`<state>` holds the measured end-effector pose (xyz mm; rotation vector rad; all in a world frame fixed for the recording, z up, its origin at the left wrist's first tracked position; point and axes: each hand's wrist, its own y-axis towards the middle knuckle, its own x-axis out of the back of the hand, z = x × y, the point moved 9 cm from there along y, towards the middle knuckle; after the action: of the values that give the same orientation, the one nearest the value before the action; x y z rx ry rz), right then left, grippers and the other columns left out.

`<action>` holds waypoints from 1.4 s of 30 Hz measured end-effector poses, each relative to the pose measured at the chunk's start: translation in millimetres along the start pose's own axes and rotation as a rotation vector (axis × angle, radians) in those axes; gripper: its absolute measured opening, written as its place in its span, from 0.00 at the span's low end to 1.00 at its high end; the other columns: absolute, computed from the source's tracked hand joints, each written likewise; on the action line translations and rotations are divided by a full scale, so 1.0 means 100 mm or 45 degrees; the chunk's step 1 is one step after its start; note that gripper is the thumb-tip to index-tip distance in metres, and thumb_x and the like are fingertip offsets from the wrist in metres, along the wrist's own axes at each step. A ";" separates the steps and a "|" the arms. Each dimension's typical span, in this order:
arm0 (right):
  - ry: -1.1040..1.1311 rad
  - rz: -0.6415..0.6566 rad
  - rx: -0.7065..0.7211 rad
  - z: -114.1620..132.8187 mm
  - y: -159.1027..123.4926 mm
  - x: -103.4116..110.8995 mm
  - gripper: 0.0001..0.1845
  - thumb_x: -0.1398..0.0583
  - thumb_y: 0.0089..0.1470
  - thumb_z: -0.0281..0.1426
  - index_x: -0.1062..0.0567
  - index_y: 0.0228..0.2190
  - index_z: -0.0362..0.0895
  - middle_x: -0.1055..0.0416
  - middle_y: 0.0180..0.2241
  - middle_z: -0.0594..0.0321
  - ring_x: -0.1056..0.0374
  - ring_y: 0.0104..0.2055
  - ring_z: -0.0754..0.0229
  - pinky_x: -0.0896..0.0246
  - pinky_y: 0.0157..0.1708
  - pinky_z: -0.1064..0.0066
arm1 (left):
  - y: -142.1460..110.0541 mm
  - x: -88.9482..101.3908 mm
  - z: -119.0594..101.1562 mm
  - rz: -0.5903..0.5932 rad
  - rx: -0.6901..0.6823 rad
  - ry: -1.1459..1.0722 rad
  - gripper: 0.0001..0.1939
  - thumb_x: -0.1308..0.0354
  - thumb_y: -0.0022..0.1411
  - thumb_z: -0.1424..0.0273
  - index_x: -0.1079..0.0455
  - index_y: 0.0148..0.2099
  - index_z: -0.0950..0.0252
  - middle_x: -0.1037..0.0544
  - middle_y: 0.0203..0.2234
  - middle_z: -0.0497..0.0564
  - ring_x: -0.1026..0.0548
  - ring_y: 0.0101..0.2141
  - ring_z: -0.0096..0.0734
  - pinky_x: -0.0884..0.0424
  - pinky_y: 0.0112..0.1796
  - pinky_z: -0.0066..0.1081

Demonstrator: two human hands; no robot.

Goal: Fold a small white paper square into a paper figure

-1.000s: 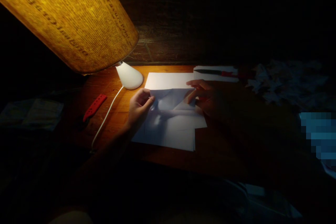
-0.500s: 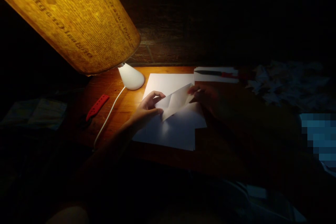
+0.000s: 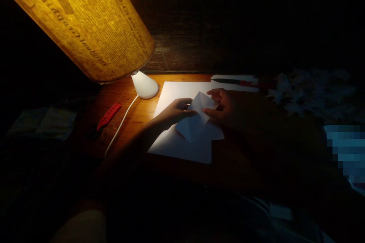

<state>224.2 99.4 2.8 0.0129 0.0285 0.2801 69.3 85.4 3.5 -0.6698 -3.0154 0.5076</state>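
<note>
White folded paper (image 3: pixel 190 126) slants between two hands, gripped near its far end

Its long axis seems to run from the far right, by the right hand (image 3: pixel 224 107), down to the near left, with a pointed corner standing up between the two sets of fingers. The left hand (image 3: pixel 177 110) comes in from the left side, thumb laid on the face and fingers at the far edge, clamped on the paper. The right hand pinches the opposite side, its thumb resting close to the left thumb. Neither hand is clearly nearer, as both touch it; most of its length reaches past the thumbs toward the person. It sits above the large white sheets (image 3: pixel 182 88) on the wooden table (image 3: pixel 123 95). Shadow swallows the undersides, so how the hidden fingers press, or whether the lower edge touches the sheets, I can't honestly tell.
</note>
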 end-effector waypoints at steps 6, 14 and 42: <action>-0.085 -0.132 0.016 -0.05 0.05 0.10 0.17 0.27 0.47 0.43 0.25 0.32 0.49 0.28 0.26 0.66 0.31 0.27 0.58 0.36 0.27 0.65 | 0.02 0.00 0.05 -0.141 -0.172 -0.122 0.19 0.25 0.52 0.62 0.25 0.42 0.64 0.18 0.28 0.48 0.22 0.26 0.29 0.30 0.28 0.25; 0.045 -0.052 -0.006 0.01 -0.01 -0.01 0.28 0.23 0.43 0.44 0.27 0.41 0.50 0.21 0.34 0.64 0.29 0.29 0.58 0.33 0.28 0.66 | 0.03 0.14 -0.07 -0.271 -0.388 -0.174 0.17 0.25 0.52 0.66 0.32 0.32 0.64 0.23 0.27 0.46 0.25 0.28 0.24 0.29 0.31 0.23; -0.593 -0.071 0.387 0.23 -0.19 0.01 0.13 0.36 0.62 0.38 0.14 0.46 0.54 0.16 0.41 0.61 0.24 0.36 0.53 0.26 0.40 0.58 | -0.04 0.60 -0.26 -0.333 -0.404 -0.037 0.12 0.30 0.49 0.67 0.21 0.36 0.68 0.16 0.32 0.53 0.20 0.28 0.30 0.23 0.28 0.26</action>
<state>230.7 81.1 25.5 0.3784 -0.3913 0.2095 15.8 114.9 26.3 -0.2635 -3.1724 0.0294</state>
